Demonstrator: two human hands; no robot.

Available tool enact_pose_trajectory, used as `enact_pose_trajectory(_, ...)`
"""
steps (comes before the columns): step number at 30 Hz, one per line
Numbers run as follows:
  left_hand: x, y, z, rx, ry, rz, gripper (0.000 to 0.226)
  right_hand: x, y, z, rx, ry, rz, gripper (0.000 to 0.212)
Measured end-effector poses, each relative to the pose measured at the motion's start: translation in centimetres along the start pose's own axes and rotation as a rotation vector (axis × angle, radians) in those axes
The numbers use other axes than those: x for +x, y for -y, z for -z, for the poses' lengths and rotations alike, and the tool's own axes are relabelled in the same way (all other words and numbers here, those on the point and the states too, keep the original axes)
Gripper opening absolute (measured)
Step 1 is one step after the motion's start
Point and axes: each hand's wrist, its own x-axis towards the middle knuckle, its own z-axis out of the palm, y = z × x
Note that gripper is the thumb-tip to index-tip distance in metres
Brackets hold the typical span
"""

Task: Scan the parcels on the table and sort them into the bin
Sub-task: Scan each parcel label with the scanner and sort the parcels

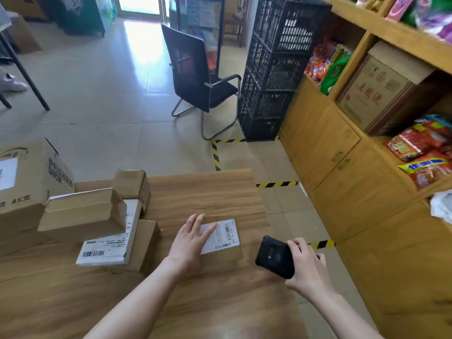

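A flat brown parcel (230, 253) with a white barcode label (225, 234) lies on the wooden table (195, 192) near its right edge. My left hand (190, 238) rests flat on the parcel's left part, fingers straight and partly over the label. To the right of the parcel, my right hand (307, 265) grips a black handheld scanner (275, 256), held just past the table's right edge. On the table's left side stands a pile of several cardboard parcels (83, 214), one of them a white-labelled box (107, 245).
A large carton (27, 177) sits at the far left of the table. Stacked black plastic crates (276, 69) stand on the floor ahead, beside a black chair (198, 74). Wooden shelves and cabinets (342, 155) line the right. Yellow-black tape (216, 155) marks the floor.
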Motion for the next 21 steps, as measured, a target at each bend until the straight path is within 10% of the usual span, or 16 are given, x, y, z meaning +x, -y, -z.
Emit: enact_pose_trajectory(21,-1.7,-30.5,-0.3,-0.209,-0.049,-0.223,0.117,-17.6,-22.6,-3.2,0.599,-0.235,-0.531,0.088)
